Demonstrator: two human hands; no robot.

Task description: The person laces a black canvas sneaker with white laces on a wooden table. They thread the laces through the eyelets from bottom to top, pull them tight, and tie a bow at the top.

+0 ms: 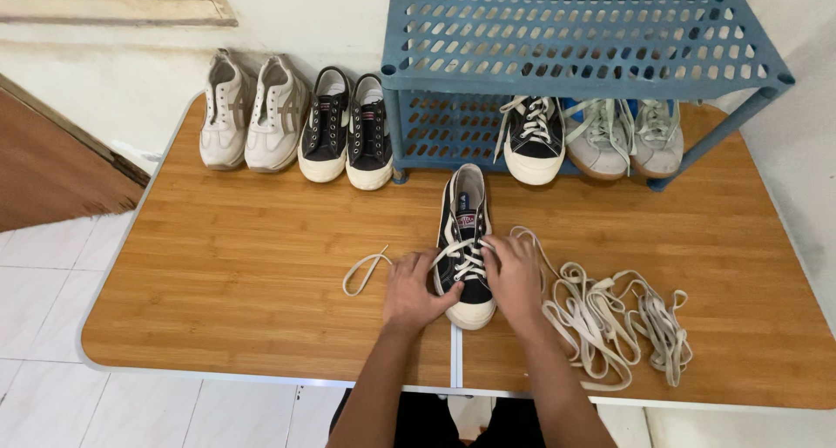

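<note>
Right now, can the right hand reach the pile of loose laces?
Probably yes. The right hand rests on the black shoe, and the pile of laces lies just beside it on the bare table, with nothing between them.

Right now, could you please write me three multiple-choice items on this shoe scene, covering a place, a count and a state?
1. Where does the pile of loose laces lie?
A. Right of the black sneaker
B. On the blue rack
C. On the floor

2. How many shoes stand left of the blue rack?
A. Two
B. Four
C. Six

3. How is the black sneaker under the hands?
A. Lying on its side
B. Upside down
C. Upright, partly laced

Answers: 1 A, the pile rests on the table beside the right hand. 2 B, one cream pair, one black pair. 3 C, its sole is down while the left hand and right hand work its lace.
</note>
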